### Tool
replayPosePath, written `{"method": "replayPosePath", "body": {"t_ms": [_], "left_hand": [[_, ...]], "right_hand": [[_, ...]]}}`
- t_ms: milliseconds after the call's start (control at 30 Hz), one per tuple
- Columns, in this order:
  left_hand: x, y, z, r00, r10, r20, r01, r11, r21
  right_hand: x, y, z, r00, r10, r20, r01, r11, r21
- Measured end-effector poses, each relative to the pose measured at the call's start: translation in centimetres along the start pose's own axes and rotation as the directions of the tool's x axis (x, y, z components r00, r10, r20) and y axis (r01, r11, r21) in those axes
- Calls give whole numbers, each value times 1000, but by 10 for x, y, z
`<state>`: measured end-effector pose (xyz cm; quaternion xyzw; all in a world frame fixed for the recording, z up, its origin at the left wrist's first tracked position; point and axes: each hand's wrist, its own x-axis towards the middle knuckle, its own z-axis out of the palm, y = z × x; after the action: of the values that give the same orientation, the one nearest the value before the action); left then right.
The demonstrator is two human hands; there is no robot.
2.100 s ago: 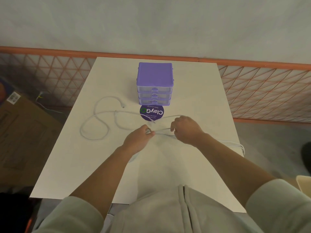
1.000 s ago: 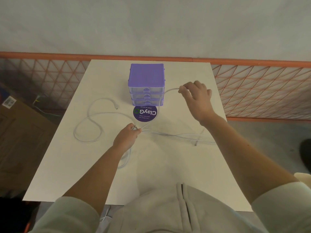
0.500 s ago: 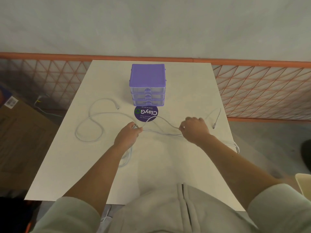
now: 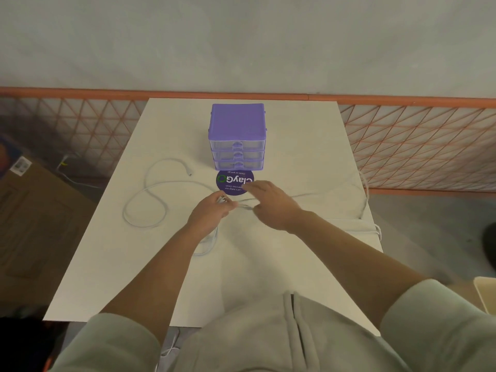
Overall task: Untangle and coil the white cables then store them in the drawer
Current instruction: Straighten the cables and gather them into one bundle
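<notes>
A white bench [image 4: 281, 264] stands against a grey wall, with an orange mesh fence [image 4: 418, 146] running behind it on both sides. At the far middle of the bench sits a small purple drawer unit [image 4: 237, 136] with three clear drawers stacked one above the other, all pushed in. Just in front of it lies a round purple sticker [image 4: 231, 181] printed with upside-down white lettering.

The white cables [image 4: 146, 200] sprawl over the bench. To the left one makes a large S-shaped loop, its plug end lying free near the drawer unit. To the right a strand runs out to the bench edge and drops over it. Another loop shows under the left forearm.

The person leans over the near edge in a pale hoodie, sleeves pushed up. The left hand [image 4: 208, 212] has its fingers [image 4: 221, 200] curled, pinching a bunch of cable near the sticker. The right hand [image 4: 271, 204] is just beside it, fingers [image 4: 251, 187] stretched out over the sticker's edge, the thumb touching the strand between the hands; whether it truly grips that strand I cannot tell.
</notes>
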<state>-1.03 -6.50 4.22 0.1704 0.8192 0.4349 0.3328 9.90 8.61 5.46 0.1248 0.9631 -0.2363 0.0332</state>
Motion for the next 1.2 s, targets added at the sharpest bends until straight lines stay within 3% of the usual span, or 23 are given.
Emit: {"method": "replayPosePath", "body": {"t_ms": [67, 200, 400, 533, 733, 967, 1100, 1200], "left_hand": [[0, 3, -2, 1000, 11, 10, -10, 999, -34], [2, 3, -4, 1000, 0, 2, 0, 998, -56], [7, 3, -9, 996, -51, -71, 46, 996, -78], [11, -6, -8, 990, -97, -101, 95, 995, -27], [16, -15, -6, 977, -152, -151, 161, 986, 47], [20, -17, 2, 965, -164, -203, 192, 973, 127], [21, -15, 5, 968, -139, -209, 170, 976, 138], [19, -12, 2, 969, -146, -198, 164, 983, 81]], "right_hand": [[3, -7, 7, 997, -56, 47, 55, 998, 34], [-3, -3, 11, 981, 158, 115, -179, 961, 209], [-32, 50, 6, 916, 402, 0, -401, 916, 15], [-61, 91, 6, 910, 414, 25, -411, 908, -79], [-88, 120, 7, 877, 471, 91, -461, 880, -110], [-95, 118, -24, 792, 611, 6, -610, 790, 57], [-90, 122, -26, 766, 642, -27, -643, 763, -66], [-81, 122, -18, 744, 666, 59, -659, 745, -104]]}}
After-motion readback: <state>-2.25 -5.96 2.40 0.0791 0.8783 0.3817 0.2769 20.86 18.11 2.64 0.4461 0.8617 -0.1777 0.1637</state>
